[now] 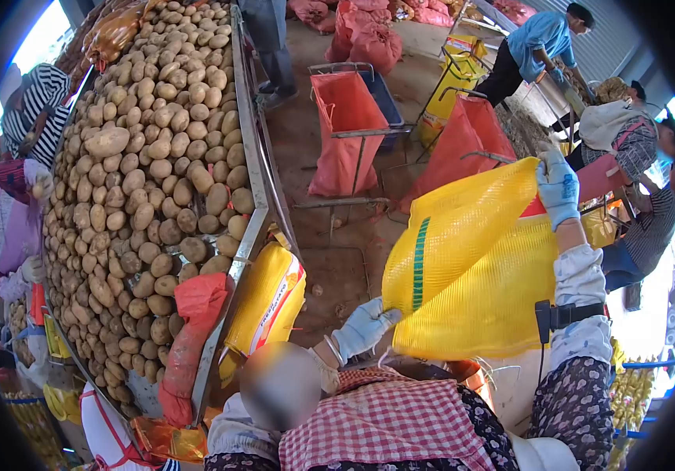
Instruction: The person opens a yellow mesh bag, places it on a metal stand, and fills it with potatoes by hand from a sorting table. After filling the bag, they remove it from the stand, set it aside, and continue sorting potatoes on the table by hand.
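Observation:
A large yellow mesh sack [471, 275] with a green stripe is stretched out between my two gloved hands. My left hand [365, 328], in a pale blue glove, pinches its lower left corner. Higher up, my right hand [558, 188] is closed on the sack's upper right edge, the arm reaching out. The sack looks flat, with nothing visible inside. Left of my left hand, a printed yellow potato bag [271, 294] stands against the side of the sorting table.
Many potatoes [157, 149] cover the metal-edged table [255, 157], with a red sack [192, 330] at its near edge. Red sacks [345, 133] hang open on metal frames ahead. A person in blue [537, 47] bends at the back right; others stand at both sides.

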The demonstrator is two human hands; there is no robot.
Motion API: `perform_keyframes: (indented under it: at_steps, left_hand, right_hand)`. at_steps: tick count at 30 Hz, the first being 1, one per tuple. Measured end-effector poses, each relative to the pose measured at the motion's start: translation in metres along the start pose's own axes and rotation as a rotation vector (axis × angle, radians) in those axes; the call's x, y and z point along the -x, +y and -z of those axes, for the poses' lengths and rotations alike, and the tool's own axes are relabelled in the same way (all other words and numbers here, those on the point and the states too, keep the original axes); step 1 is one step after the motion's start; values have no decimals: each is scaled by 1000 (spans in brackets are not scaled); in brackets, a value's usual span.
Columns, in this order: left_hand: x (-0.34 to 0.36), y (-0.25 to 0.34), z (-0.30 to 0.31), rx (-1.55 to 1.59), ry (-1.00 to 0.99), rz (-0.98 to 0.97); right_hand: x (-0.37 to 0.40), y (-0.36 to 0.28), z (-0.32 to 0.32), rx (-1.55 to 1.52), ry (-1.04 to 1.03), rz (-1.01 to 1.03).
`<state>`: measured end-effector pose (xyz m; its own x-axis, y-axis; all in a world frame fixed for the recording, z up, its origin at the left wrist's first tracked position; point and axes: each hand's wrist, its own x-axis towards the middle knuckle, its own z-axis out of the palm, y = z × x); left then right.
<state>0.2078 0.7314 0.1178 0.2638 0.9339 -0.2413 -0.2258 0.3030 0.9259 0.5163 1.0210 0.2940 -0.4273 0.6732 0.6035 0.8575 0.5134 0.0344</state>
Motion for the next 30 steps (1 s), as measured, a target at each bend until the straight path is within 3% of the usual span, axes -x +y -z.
perform_keyframes:
  at_steps: [3,5,7,8,9,10,11,12,13,14,15,16,17,18,20,21,23,24,25,26,27,28,29,30]
  left_hand:
    - [-12,-20,19,220,52,37]
    - [-7,-15,35,253,300,-66]
    - [2,-27,59,125,368,-67]
    - [6,-31,68,-1,428,-73]
    - [10,-25,73,-1,431,-69]
    - [15,-15,76,-73,487,-18]
    - [19,-11,76,-144,545,35]
    - [18,-14,77,-148,605,-25]
    - [19,-14,77,-149,614,-19]
    - [20,-11,77,-339,647,2]
    - [21,-7,75,-529,672,27]
    - [17,3,71,-676,655,-97]
    - [15,11,67,-677,658,-93]
    - [14,18,62,-831,660,-78]
    - [10,22,61,-1101,616,-114]
    - [10,27,60,-1108,614,-113]
    - [10,37,55,-1407,486,-368]
    - [10,38,51,-1517,383,-268]
    - [9,31,49,-1594,355,-313]
    - [13,35,43,-1656,329,-291]
    - [19,26,43,-1770,272,-236]
    - [26,27,40,-1750,187,-179]
    - [29,24,42,-1641,135,-173]
    - [32,11,45,-1584,207,-334]
  right_hand:
    - [0,-30,-11,-15,40,105]
    - [2,-53,-21,-68,103,345]
    - [31,-75,-46,-225,-75,345]
    - [52,-84,-65,-222,-221,379]
    - [72,-109,-75,-106,-696,136]
    - [168,-63,-177,-141,-953,196]
    - [189,-93,-152,-138,-1036,151]
    - [233,-92,-155,45,-1397,196]
    - [226,-112,-139,19,-1515,189]
    - [205,-144,-114,-6,-1634,184]
    - [185,-170,-101,-109,-1575,139]
    - [166,-193,-90,-210,-1512,90]
    - [154,-210,-77,-462,-1558,-113]
    - [155,-220,-74,-721,-1495,-144]
    - [133,-248,-56,-1104,-1660,-399]
    - [132,-258,-59,-1111,-1657,-399]
    - [133,-272,-67,-1331,-1546,-557]
    - [132,-279,-71,-1434,-1533,-765]
    - [130,-284,-74,-1510,-1494,-1006]
    - [131,-289,-78,-1666,-1367,-1089]
    - [127,-291,-78,-1726,-1374,-1126]
    - [157,-297,-108,-2007,-1258,-1142]
    - [149,-298,-95,-2117,-1246,-1175]
    - [164,-299,-108,-2026,-1364,-1212]
